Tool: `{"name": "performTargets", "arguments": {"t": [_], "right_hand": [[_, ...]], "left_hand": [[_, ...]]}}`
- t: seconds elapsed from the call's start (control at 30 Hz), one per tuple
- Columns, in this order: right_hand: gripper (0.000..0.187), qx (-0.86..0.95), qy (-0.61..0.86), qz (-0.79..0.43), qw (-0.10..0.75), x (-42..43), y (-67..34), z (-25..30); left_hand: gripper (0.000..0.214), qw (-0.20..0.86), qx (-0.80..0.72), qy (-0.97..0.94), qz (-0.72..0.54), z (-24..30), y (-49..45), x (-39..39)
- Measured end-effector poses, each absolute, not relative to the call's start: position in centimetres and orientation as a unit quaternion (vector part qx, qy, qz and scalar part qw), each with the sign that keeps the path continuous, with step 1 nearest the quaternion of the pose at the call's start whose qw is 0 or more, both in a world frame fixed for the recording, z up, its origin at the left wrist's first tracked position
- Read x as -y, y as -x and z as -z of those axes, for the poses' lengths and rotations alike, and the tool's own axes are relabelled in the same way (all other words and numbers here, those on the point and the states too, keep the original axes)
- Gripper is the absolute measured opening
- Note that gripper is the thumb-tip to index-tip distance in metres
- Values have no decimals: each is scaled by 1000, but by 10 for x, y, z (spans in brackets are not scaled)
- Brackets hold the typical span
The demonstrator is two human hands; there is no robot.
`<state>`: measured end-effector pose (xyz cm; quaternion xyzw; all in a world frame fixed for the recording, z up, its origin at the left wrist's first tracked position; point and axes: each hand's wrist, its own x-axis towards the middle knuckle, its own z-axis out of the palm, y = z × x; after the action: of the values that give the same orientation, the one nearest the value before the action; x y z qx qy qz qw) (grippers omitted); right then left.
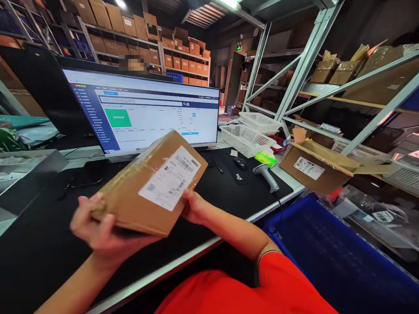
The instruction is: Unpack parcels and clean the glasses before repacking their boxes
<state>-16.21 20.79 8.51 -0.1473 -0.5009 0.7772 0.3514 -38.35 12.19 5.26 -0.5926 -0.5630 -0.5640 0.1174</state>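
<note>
L hand [98, 229] gripped w/ a curl at near left; R hand [194, 207] gripped to its right, partly hid. L forearm [80, 282] angled far-right, R arm [237, 231] far-left.

Count one taped carton [131, 198] held up, one open carton [304, 181] at the worktop's [293, 182] edge, one monitor [157, 109]. Add one mouse [240, 163], one scanner [266, 175], one pen [219, 167], plus two white baskets [247, 141] near the monitor. Leave shelved cartons [114, 18] uncounted, many of them partly hidden.
</note>
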Motion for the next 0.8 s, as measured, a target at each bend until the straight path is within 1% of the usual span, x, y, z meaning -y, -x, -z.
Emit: {"name": "performTargets", "arguments": {"t": [0.07,0.1,0.13,0.17,0.3,0.37,0.43,0.5,0.53,0.6,0.67,0.73,0.77,0.8], "right_hand": [[98,461,177,-774,397,-203,165,-83],[95,460,186,-764,412,-203,162,-84],[95,467,191,-751,426,-204,158,-87],[96,477,198,-735,440,-207,152,-91],[112,536,239,-641,495,-227,123,-115],[117,568,250,-617,484,-236,113,-124],[117,587,246,-628,447,-240,111,-127],[118,606,233,-638,414,-238,117,-124],[119,619,229,-633,405,-236,121,-121],[118,657,222,-607,387,-233,128,-115],[113,718,221,-563,344,-235,123,-110],[104,789,256,-467,306,-245,100,-109],[100,818,295,-390,303,-252,80,-110],[94,823,360,-293,327,-261,55,-112]], "left_hand": [[119,231,530,593,561,-42,375,-128],[124,262,518,596,555,-38,372,-131],[125,253,514,606,552,-36,371,-134],[126,208,516,619,554,-36,371,-136],[134,-49,513,651,558,-49,385,-140],[131,-129,518,635,559,-57,392,-143],[127,-208,518,615,557,-61,394,-148],[131,-274,516,596,551,-61,391,-153],[133,-298,517,585,549,-60,389,-153],[128,-330,523,558,554,-57,385,-151],[124,-346,532,528,564,-54,386,-145],[127,-350,544,495,580,-52,392,-137],[127,-350,549,478,589,-51,395,-134],[125,-350,554,459,600,-50,399,-132]]}}
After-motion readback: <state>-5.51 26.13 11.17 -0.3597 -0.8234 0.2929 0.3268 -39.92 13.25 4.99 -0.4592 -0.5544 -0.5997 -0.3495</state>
